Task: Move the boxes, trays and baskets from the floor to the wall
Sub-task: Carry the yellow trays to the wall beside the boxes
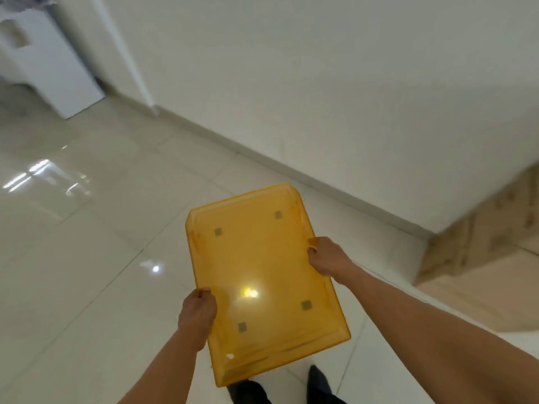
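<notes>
I carry a translucent yellow plastic tray [262, 275] in front of me, above the tiled floor. It has four small grey squares near its corners. My left hand [198, 313] grips its left rim, thumb curled over the edge. On the opposite side my right hand [326, 258] grips the right rim, fingers wrapped round it. The tray is held roughly level with its long side pointing toward the white wall [335, 97]. Nothing lies in it.
Brown cardboard boxes [481, 249] stand against the wall at the right. A white cabinet [49, 68] stands at the far left by a wall corner. Glossy light floor tiles [102, 228] stretch to the wall's base. My dark shoes [318, 380] show below the tray.
</notes>
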